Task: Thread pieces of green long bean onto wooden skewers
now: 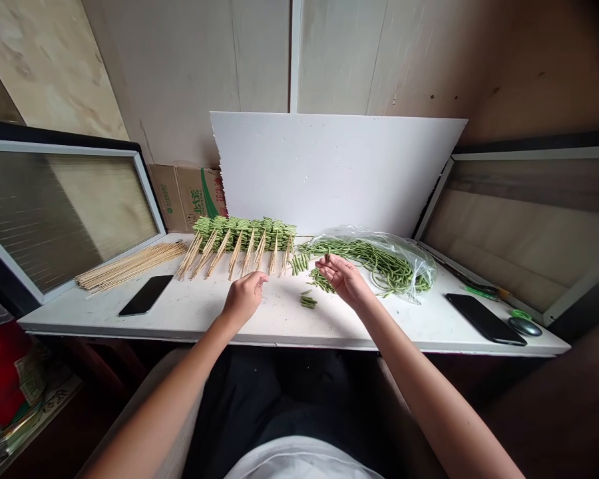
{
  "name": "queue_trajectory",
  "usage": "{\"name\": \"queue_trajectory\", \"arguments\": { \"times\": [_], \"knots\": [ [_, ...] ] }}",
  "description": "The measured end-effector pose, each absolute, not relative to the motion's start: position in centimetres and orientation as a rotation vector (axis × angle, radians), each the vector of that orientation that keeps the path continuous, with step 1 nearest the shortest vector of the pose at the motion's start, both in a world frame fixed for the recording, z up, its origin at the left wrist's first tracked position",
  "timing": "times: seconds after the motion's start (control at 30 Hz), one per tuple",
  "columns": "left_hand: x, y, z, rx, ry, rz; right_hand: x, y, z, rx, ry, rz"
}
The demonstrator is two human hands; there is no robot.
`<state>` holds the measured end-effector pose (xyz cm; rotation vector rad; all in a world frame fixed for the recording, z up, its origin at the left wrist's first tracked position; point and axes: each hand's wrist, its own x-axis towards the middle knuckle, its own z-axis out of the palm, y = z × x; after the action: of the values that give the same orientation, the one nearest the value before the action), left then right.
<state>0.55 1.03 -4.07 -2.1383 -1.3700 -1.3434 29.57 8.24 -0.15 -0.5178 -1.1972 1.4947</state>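
My left hand is closed above the front middle of the table, thumb against the fingers; what it pinches, if anything, is too thin to make out. To its right is a short row of cut green bean pieces, side by side; I cannot tell whether a skewer runs through them. My right hand pinches a small green bean piece at its fingertips. Loose cut pieces lie below and left of that hand, with more cut beans partly hidden behind it. Skewered green beans are stacked at the back, bare stick ends towards me.
Bare wooden skewers and a phone lie on the white table at left. Long green beans spill from a clear plastic bag. A second phone, a mouse and scissors sit at right. A white board stands behind.
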Motion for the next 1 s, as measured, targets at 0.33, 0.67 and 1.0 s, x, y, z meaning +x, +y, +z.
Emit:
{"name": "queue_trajectory", "arguments": {
  "times": [0.33, 0.67, 1.0],
  "knots": [
    [0.84, 0.92, -4.01, -2.127, -1.372, -1.318, 28.92, 7.92, -0.35, -0.547, -1.105, 1.509],
    [0.82, 1.08, -4.29, -2.129, -1.339, -1.319, 28.93, 8.10, -0.88, -0.537, -1.115, 1.534],
    [0.73, 1.10, -4.29, -2.120, -1.333, -1.281, 28.88, 8.14, -0.81, -0.594, -1.117, 1.483]
  ]
}}
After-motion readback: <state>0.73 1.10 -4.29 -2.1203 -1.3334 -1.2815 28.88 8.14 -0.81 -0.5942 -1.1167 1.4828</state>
